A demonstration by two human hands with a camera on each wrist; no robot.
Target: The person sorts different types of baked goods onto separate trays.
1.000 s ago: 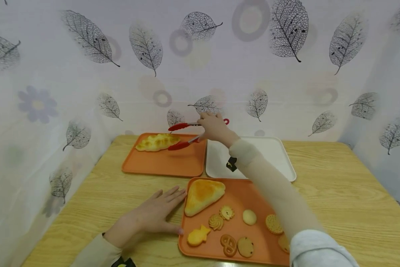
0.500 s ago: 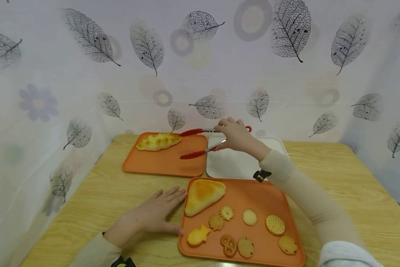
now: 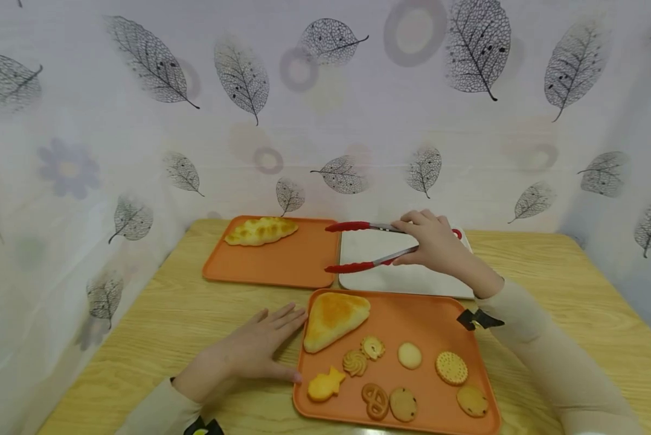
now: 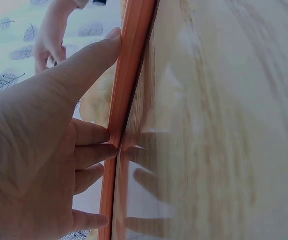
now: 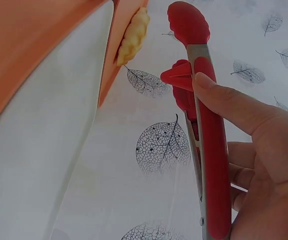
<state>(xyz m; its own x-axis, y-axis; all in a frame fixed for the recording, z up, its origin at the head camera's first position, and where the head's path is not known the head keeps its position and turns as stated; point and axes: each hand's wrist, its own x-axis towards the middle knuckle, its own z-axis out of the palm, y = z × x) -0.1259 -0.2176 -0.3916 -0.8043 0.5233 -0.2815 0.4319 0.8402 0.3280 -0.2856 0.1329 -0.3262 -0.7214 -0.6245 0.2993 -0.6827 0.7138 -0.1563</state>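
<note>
My right hand [image 3: 433, 240] grips a pair of red-tipped tongs [image 5: 211, 150] over the white tray [image 3: 360, 279]. The tongs' arms are spread, tips pointing left, with nothing between them. My left hand [image 3: 252, 344] lies with straight fingers along the left edge of the near orange tray [image 3: 429, 314]; in the left wrist view its fingertips [image 4: 101, 135] are right at the rim. A triangular bread [image 3: 333, 317] lies on that tray beside the left hand. On the far orange tray [image 3: 266, 269] rests a long, bumpy golden bread [image 3: 262, 231].
The near tray also bears several cookies: a fish-shaped one [image 3: 325, 384], a pretzel-shaped one [image 3: 375, 401], a dotted round one [image 3: 452, 368] and others. All three trays sit close together on a wooden table [image 3: 554, 290]. A leaf-patterned cloth [image 3: 325, 109] stands behind.
My right hand has drawn the tongs rightward and a little lower, away from the long bread, which stays on the far tray. The tongs' arms have spread slightly. My left hand has stayed put.
</note>
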